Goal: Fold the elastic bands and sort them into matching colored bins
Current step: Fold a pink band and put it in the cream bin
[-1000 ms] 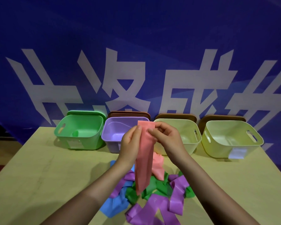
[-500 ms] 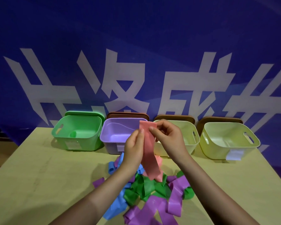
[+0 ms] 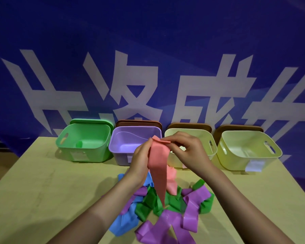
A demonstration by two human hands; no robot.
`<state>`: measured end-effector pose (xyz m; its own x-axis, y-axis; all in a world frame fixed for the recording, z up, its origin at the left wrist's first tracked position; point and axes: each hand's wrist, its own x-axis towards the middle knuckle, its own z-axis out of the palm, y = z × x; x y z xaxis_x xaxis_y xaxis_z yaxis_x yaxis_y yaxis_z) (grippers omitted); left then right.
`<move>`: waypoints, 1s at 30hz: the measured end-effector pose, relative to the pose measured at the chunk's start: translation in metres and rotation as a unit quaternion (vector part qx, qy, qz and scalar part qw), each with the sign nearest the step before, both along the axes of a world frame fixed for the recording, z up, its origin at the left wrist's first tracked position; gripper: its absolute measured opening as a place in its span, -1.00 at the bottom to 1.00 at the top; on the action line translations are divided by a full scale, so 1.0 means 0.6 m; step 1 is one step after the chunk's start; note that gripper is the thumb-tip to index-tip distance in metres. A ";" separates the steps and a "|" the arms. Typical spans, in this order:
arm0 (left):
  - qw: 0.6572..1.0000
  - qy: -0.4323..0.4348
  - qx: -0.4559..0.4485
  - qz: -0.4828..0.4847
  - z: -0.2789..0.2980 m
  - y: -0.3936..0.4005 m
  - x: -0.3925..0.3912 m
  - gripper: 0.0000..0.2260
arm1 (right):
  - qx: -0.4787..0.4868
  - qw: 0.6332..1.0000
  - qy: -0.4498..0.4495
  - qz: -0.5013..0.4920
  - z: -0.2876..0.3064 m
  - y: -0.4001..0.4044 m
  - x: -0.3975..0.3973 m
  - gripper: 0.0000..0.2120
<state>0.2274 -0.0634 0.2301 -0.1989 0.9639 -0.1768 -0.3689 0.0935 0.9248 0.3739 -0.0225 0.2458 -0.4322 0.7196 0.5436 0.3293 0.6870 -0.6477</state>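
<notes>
Your left hand (image 3: pixel 142 161) and right hand (image 3: pixel 187 149) both pinch the top edge of the pink band (image 3: pixel 158 166), which hangs in front of the purple bin (image 3: pixel 123 152), its tail reaching the pile of bands (image 3: pixel 165 208) on the table (image 3: pixel 42 191). Left of the purple bin stands the green bin (image 3: pixel 84 143); right of it, two pale yellow bins (image 3: pixel 245 148)

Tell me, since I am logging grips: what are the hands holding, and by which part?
Both the left hand and the right hand pinch the pink elastic band at its top end; the rest hangs over the pile.
</notes>
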 end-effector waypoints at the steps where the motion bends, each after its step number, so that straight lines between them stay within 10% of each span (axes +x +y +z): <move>1: 1.000 -0.013 -0.005 -0.007 0.000 0.000 0.000 -0.66 | 0.013 1.000 -0.015 0.005 -0.001 0.002 0.001 -0.81; 8: 0.997 0.057 0.048 -0.007 0.002 -0.007 -0.003 -0.80 | -0.009 0.998 -0.024 0.052 0.000 0.002 0.012 -0.77; 14: 0.983 0.158 0.095 0.000 0.006 -0.015 -0.002 -0.77 | -0.270 0.952 0.139 0.030 -0.005 -0.014 -0.006 -0.75; 30: 0.918 0.335 0.209 0.038 -0.006 -0.013 -0.010 -0.67 | -0.279 0.946 0.161 0.034 0.003 -0.022 -0.017 -0.89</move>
<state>0.2215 -0.0713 0.2266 -0.1970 0.8985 0.3922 0.3048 -0.3241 0.8956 0.3640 -0.0355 0.2477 -0.3644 0.9096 0.1995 0.0203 0.2220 -0.9748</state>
